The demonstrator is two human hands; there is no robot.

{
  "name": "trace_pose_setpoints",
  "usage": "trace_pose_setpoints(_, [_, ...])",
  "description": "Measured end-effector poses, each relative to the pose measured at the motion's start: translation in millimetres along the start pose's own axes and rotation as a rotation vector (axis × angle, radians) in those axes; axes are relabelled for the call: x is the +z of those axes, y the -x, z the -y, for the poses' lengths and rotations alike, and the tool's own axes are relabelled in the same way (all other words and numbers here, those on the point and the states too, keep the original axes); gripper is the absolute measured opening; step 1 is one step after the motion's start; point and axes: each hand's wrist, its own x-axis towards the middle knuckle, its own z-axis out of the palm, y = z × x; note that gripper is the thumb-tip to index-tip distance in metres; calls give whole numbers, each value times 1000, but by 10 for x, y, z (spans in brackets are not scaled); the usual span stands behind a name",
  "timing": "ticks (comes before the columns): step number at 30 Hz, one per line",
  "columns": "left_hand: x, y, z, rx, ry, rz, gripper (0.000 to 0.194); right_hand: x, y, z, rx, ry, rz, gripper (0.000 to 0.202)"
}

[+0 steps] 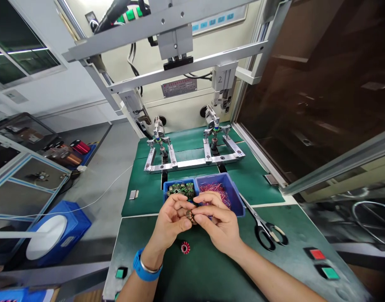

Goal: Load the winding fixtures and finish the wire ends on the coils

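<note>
So both bare hands are up front over the dark green work surface (211, 279), fingertips pinched together around one small, roundish, copper-toned part (191, 217). The left hand (170, 220) has it between thumb and fingers on one side, the right hand (223, 224) takes the other side, so neither is letting go. The fingers cover a lot of it, so I can't make out its finer detail. There's a bright blue wristband (145, 274) on the left wrist.

The part sits just in front of two plastic bins that stand side by side: a small blue bin (164, 193) full of green-and-metal toothed cores (182, 188), and a bigger violet-blue bin (239, 199) with a tangle of thin pink-red wire bits (216, 189). Below the hands, on the surface, lies a little red-and-white toothed ring (185, 248), apart from them. Black-handled scissors (265, 225) lie to the right, blades pointing toward the violet-blue bin.

Behind the bins there's a silver metal bracket frame (192, 165) with two stations on it. Near the right front edge, one red square button (317, 254) and one green square button (330, 273).
</note>
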Motion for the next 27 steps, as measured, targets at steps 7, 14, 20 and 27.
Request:
trace_pose_setpoints(7, [28,12,-20,-114,-23,80,35,-17,-20,18,-44,-4,-2,15])
trace_pose_setpoints(14, [20,34,-29,45,-156,-39,40,-16,9,-4,16,24,-12,26])
trace_pose_setpoints(20, [60,46,-45,69,-210,-63,43,-17,7,27,-22,50,-33,13])
trace_pose_setpoints(27, [51,53,-24,-7,-188,19,50,-50,-14,27,-43,85,9,12])
